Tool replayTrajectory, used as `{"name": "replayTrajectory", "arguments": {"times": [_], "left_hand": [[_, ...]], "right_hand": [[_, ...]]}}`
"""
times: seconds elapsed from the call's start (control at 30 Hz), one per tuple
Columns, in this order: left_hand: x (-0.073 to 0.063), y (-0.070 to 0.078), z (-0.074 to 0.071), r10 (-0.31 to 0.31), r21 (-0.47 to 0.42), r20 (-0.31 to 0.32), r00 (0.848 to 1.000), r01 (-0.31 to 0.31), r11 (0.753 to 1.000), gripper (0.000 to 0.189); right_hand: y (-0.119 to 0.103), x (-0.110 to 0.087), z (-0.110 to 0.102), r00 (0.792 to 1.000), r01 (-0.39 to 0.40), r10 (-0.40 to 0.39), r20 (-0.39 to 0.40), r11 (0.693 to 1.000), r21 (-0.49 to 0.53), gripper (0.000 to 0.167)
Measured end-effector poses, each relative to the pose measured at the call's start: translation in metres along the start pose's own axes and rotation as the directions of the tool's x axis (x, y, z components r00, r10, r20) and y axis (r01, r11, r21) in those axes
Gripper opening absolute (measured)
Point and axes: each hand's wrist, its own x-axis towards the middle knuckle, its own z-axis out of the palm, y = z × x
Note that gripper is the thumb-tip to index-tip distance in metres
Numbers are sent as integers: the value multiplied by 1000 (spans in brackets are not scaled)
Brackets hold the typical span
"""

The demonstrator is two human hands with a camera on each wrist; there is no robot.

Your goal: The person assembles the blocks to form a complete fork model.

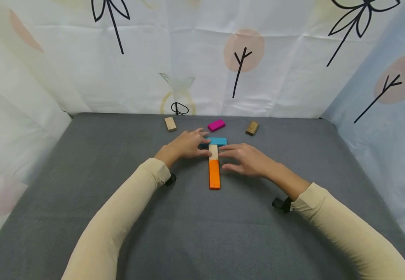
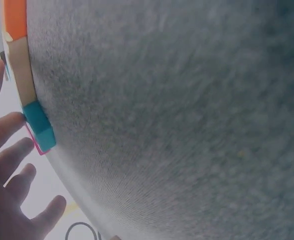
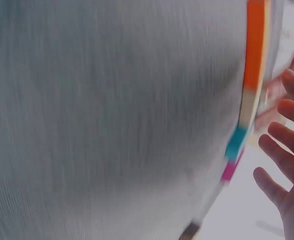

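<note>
One pale block (image 1: 213,152) lies between the loosely spread fingers (image 1: 231,147) of left hand (image 1: 186,144) and right hand (image 1: 247,158)

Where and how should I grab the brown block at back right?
Probably pinch the brown block by its long sides, mid-length, from above with the right hand: it lies flat, narrower than long, nothing touches it, and that hand is nearer.

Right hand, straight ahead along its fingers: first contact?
Probably the pale wooden block between the blue block and the orange block: the right hand has its fingertips just beside it. Fingertip height is unclear; if they ride above it, the left hand comes next.
</note>
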Motion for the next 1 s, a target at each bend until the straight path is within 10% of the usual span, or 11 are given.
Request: {"name": "replayTrajectory", "arguments": {"times": [0.43, 1.0], "left_hand": [[-10, 8, 7, 72, 41, -2, 997, -72, 997, 70], [-8, 9, 8, 51, 59, 49, 998, -54, 997, 69]], "right_hand": [[91, -20, -20, 907, -421, 421, -25, 907, 28, 55], [107, -17, -16, 901, -433, 433, 10, 901, 0, 48]]}}
